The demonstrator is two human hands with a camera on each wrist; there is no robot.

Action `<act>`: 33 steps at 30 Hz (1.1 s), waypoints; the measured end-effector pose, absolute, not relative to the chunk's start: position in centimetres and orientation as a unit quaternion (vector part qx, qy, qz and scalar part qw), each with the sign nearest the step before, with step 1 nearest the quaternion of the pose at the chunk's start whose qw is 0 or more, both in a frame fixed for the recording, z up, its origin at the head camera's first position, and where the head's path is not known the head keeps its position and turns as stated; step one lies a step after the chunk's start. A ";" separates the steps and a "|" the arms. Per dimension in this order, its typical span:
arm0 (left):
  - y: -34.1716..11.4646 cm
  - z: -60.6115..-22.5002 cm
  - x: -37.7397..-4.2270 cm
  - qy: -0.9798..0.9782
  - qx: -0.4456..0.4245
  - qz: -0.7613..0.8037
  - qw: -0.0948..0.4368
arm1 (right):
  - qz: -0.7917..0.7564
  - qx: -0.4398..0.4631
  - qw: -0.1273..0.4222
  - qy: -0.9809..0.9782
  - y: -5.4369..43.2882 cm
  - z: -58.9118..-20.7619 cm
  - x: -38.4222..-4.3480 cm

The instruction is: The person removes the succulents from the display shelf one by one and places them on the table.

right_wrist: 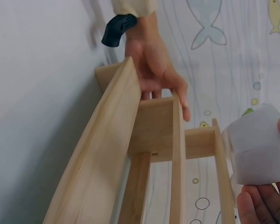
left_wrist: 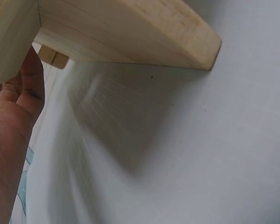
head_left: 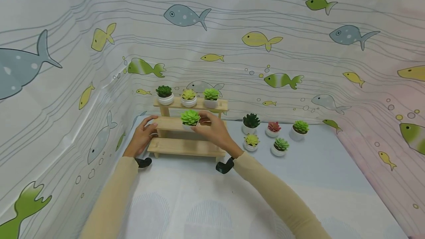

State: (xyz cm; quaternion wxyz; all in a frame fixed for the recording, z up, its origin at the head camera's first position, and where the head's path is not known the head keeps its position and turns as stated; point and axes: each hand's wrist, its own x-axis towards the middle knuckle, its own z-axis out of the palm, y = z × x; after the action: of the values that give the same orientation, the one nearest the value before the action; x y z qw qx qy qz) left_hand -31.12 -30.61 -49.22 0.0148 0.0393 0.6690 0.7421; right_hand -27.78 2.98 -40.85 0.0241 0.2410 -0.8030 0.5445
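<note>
A bright green potted succulent [head_left: 190, 117] in a white angular pot [right_wrist: 261, 149] is held by my right hand [head_left: 215, 130], fingers and thumb about the pot. It is at the middle tier of a three-tier wooden plant stand [head_left: 186, 146]; whether the pot touches the board cannot be told. My left hand [head_left: 141, 138] grips the stand's left end at the middle tier, its thumb on the board in the right wrist view. On the top tier are a dark green succulent [head_left: 164, 95], a yellow-green succulent [head_left: 188, 98] and a light green succulent [head_left: 211, 98], all in white pots.
Right of the stand, several potted succulents stand on the pale cloth [head_left: 318, 165]: a dark green one [head_left: 251, 123], a red one [head_left: 273, 129], a yellow one [head_left: 251, 142] and green ones [head_left: 280, 146]. Fish-patterned curtain [head_left: 232, 21] surrounds the surface at the back and sides.
</note>
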 end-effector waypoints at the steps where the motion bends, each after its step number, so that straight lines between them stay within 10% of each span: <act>1: -30.6 -49.2 -31.1 0.669 0.039 0.742 0.015 | 0.544 0.239 0.024 -0.804 3.2 -40.9 -27.7; 33: -30.7 -49.7 -31.4 0.657 0.049 0.752 0.010 | 0.547 0.237 0.007 -0.803 9.8 -41.4 -26.5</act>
State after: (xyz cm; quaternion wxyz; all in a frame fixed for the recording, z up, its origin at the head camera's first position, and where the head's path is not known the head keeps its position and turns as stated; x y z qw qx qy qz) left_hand -31.35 -30.74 -49.66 0.0096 0.0487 0.6573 0.7520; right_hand -26.45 9.76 -41.37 0.0070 0.2370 -0.8026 0.5474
